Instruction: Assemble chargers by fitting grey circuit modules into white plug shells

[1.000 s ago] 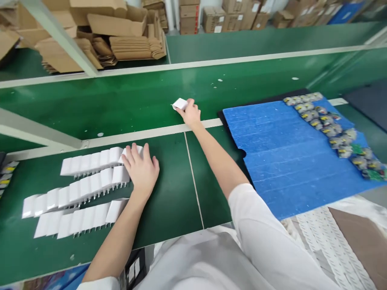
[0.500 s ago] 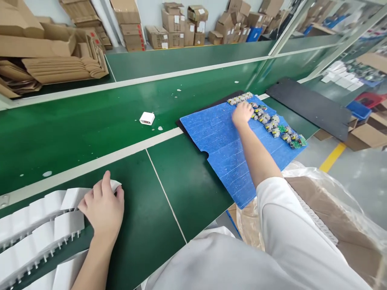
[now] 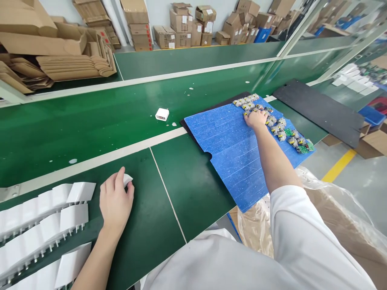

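Left hand (image 3: pixel 116 199), well left of the blue mat (image 3: pixel 229 149), pinches a white shell (image 3: pixel 127 179); right hand (image 3: pixel 256 119) lies curled over boards (image 3: pixel 284 133) at the mat's far edge, whether it grips one I cannot tell

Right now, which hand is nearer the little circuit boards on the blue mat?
Right. The right hand is on the circuit boards at the far edge of the blue mat. The left hand is well away across the green table, gripping a white shell.
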`<action>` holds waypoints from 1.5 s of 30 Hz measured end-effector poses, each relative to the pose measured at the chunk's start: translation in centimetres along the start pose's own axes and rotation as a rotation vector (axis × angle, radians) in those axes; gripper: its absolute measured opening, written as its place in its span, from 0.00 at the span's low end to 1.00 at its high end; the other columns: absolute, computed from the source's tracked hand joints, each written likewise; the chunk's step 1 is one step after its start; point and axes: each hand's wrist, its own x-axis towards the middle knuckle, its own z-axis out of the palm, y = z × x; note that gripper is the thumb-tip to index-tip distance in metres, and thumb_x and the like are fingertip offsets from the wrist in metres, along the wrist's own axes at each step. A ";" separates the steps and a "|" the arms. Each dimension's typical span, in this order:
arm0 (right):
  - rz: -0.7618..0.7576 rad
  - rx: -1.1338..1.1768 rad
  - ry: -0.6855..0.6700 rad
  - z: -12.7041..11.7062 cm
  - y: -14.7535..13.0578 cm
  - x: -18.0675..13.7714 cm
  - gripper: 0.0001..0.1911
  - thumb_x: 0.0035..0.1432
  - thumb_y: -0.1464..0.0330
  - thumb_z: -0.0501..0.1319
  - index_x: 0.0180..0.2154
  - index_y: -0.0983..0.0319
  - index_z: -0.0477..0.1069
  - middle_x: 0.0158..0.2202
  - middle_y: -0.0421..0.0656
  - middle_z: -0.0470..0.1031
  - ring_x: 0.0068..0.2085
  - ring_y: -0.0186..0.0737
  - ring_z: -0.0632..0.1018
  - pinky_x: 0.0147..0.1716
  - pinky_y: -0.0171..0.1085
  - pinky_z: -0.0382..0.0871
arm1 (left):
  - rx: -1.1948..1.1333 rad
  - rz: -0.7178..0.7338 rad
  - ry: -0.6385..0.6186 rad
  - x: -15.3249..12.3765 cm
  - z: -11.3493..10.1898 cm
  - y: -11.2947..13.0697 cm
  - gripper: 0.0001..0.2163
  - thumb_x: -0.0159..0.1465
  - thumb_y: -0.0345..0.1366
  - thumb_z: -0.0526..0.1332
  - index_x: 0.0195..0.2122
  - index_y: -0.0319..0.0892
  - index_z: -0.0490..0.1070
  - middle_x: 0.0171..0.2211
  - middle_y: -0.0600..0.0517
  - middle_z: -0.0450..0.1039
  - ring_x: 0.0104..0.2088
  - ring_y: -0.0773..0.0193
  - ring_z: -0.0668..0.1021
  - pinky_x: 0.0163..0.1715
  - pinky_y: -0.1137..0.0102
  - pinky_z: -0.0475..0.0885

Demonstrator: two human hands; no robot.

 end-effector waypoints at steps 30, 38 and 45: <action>-0.362 1.385 -1.222 5.9 -22.8 -33.3 0.25 0.57 0.46 0.65 0.41 0.55 0.59 0.21 0.30 0.69 0.21 0.31 0.70 0.19 0.30 0.60 | -0.459 0.042 0.101 -0.4 2.1 -0.9 0.27 0.58 0.27 0.58 0.60 0.44 0.61 0.54 0.43 0.64 0.57 0.52 0.72 0.57 0.55 0.73; -0.297 1.372 -1.282 6.7 -21.9 -33.0 0.29 0.54 0.44 0.67 0.42 0.55 0.59 0.24 0.33 0.75 0.27 0.37 0.80 0.18 0.31 0.69 | -0.435 0.039 0.007 -0.5 2.0 -0.6 0.25 0.60 0.28 0.59 0.60 0.45 0.61 0.56 0.42 0.63 0.57 0.53 0.72 0.53 0.57 0.75; -0.380 1.266 -1.145 5.7 -21.6 -33.3 0.26 0.57 0.44 0.65 0.42 0.55 0.60 0.26 0.34 0.75 0.28 0.39 0.81 0.20 0.34 0.72 | -0.416 0.084 0.018 -0.6 1.9 -0.5 0.23 0.62 0.27 0.58 0.59 0.45 0.62 0.56 0.42 0.63 0.58 0.53 0.71 0.55 0.55 0.75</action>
